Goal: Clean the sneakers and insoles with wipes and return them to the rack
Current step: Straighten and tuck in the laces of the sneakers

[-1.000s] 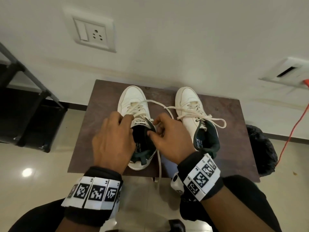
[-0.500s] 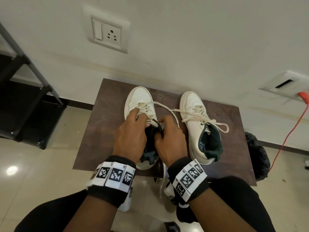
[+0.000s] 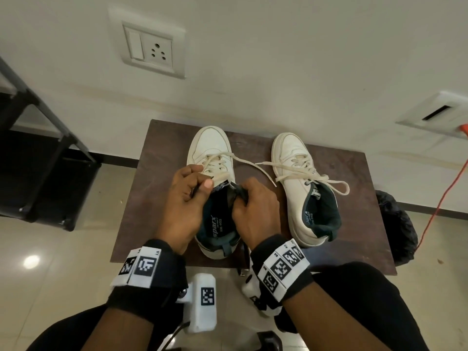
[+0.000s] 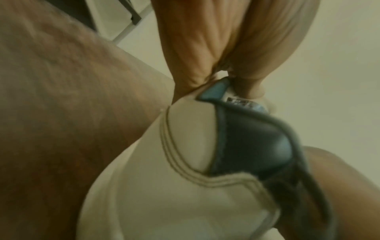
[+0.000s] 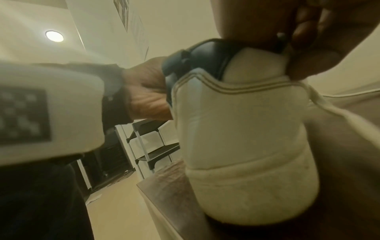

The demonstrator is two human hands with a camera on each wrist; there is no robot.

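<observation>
Pulling the first insole.
Your right hand is pinching the insole from the left sneaker; your left hand is pinching its tongue; no wiping yet.

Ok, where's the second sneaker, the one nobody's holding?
In the head view the free sneaker stands on the right half of the brown table, toe to the wall, just right of the right hand.

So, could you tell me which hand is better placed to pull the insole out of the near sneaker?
Right hand: it already pinches the dark insole at the opening, while the left hand holds the tongue back.
</observation>
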